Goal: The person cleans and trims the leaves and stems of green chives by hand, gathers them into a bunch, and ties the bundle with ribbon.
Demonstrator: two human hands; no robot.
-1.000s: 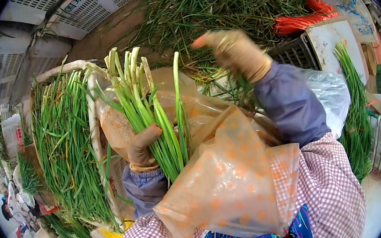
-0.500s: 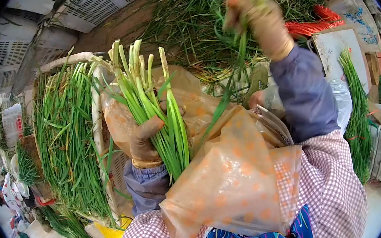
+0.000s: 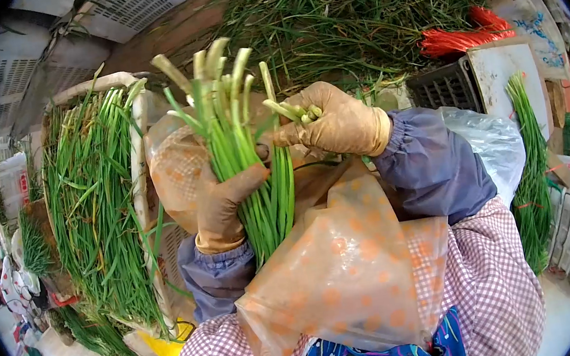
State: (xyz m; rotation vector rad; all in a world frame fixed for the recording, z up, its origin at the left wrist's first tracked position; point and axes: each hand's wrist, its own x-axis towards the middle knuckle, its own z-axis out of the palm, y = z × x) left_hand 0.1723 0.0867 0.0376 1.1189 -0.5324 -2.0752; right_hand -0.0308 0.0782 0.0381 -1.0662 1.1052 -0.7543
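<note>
My left hand (image 3: 233, 201), in a brown-stained glove, is closed around an upright bunch of green chives (image 3: 231, 128). Their pale, cut-looking ends point up and the leaves run down towards my lap. My right hand (image 3: 338, 117), gloved too, pinches a few chive stalks (image 3: 300, 111) just right of the bunch, pale ends to the left. The right fingertips are close to the bunch; whether they touch it I cannot tell. A translucent plastic apron (image 3: 337, 263) with orange dots covers my lap under both hands.
At left stands a pale crate (image 3: 140, 187) packed with long chives (image 3: 96, 213). Ahead lies a heap of loose green leaves (image 3: 351, 19). Red ties (image 3: 465, 34) rest at its right, near a dark basket (image 3: 445, 89). A tied green bundle (image 3: 530, 178) lies far right.
My right hand has come down and back from above the leaf heap to beside the left-hand bunch, with stalks in its fingers. The left hand and its bunch have shifted slightly.
</note>
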